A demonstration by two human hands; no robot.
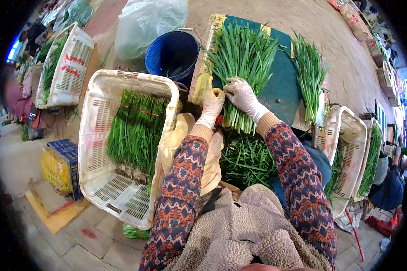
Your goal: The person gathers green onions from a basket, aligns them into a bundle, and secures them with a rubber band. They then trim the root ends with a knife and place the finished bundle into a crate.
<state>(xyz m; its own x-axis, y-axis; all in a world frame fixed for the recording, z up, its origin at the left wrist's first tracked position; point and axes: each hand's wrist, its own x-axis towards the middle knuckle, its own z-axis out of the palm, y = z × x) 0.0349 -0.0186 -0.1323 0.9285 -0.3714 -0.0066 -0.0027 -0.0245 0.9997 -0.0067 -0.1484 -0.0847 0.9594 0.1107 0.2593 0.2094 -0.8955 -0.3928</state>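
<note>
A large loose bunch of garlic chives (246, 57) lies on a dark green board (279, 91), its pale cut ends towards me. Across its lower stems lies my right hand (242, 96), gloved in white, with bent fingers over the bunch. My left hand (213, 101), in a stained white glove, is at the bunch's left side with curled fingers. The fingertips of both hands meet there; a small reddish strip seems to show between them, too small to be sure. Below the board's near edge is a heap of loose green leaves (247, 159).
To my left a white plastic crate (98, 125) holds banded chive bundles (132, 132). Behind it stand a blue bucket (173, 54) and a clear plastic bag (147, 30). A second chive bunch (310, 76) lies right of the board. More crates (349, 149) and people are at both sides.
</note>
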